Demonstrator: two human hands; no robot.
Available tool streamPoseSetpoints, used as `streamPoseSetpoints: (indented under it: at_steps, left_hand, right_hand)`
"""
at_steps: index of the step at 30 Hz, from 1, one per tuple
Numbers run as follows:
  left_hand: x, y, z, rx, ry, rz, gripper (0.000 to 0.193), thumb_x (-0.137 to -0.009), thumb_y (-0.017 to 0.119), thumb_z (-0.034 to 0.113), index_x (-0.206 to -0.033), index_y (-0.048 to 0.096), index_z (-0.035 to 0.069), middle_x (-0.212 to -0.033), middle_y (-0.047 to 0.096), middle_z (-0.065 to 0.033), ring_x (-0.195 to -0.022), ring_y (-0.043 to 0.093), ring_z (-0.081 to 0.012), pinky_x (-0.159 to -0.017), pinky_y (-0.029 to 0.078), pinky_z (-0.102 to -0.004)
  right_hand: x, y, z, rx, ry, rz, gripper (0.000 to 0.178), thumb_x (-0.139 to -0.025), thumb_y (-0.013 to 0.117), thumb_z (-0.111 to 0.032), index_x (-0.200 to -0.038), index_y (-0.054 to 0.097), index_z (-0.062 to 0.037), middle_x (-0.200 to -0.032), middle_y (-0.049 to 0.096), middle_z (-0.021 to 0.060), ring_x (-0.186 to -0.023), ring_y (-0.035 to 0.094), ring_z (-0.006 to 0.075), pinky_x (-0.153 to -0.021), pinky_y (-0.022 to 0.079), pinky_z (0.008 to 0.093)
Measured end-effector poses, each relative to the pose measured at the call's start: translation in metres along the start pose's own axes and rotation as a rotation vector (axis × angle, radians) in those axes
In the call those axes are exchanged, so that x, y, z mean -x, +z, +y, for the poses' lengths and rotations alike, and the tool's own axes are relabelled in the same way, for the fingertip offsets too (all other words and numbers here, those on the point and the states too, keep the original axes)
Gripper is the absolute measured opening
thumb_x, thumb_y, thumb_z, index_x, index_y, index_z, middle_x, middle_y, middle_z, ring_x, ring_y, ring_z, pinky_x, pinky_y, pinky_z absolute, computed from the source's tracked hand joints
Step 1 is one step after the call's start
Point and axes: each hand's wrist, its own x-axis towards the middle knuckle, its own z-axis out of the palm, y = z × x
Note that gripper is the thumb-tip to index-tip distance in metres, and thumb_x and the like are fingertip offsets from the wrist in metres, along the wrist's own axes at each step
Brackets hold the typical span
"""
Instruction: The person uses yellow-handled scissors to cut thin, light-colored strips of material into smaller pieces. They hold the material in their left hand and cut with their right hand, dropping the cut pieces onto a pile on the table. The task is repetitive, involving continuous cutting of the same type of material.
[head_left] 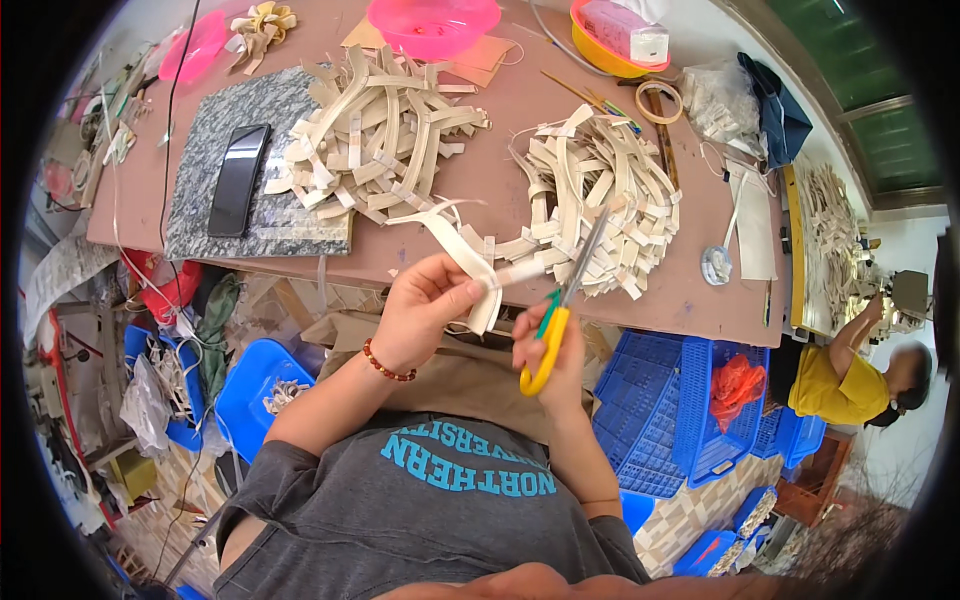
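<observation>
Your left hand (428,308) grips a cream strip (452,238), thumb pressed against the fingers, in front of the table's near edge; the strip's upper part reaches up past the edge, over the tabletop (400,262). A pale band runs rightward from your fingertips towards the scissors' blades; contact between the two cannot be told.

Your right hand (560,362) is closed on the scissors (549,352), yellow and green at the handles, blades pointing up and slightly right, over the near side of the right-hand heap of strips (610,190). Blade opening: unclear.

Left-hand heap of strips (385,130): partly on a grey speckled slab (285,100), beside a dark phone (240,180). Pink basin (432,25) behind that heap.
</observation>
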Motion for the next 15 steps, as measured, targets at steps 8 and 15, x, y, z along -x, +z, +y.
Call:
streamPoseSetpoints:
  at_steps: [8,15]
  left_hand:
    - [-0.01,0.023,-0.004,0.118,0.066,0.194,0.022,-0.085,0.059,-0.001,-0.106,0.055,0.001,-0.095,0.064,-0.0087,-0.083,0.062,-0.0125,-0.072,0.053,-0.0265]
    - [-0.007,0.017,-0.002,0.046,0.146,0.194,0.022,-0.084,0.06,-0.001,-0.105,0.055,0.0,-0.094,0.065,-0.0097,-0.082,0.062,-0.0131,-0.072,0.053,-0.0265]
  right_hand:
    - [0.044,-0.012,0.015,0.102,0.18,-0.328,0.082,-0.07,0.055,-0.074,-0.108,0.044,-0.0021,-0.082,0.043,0.0006,-0.068,0.042,0.0081,-0.062,0.039,0.0214]
    - [0.043,-0.009,0.01,0.199,0.175,-0.376,0.077,-0.072,0.054,-0.072,-0.103,0.045,-0.0015,-0.076,0.042,-0.0005,-0.066,0.039,0.0061,-0.056,0.033,0.0205]
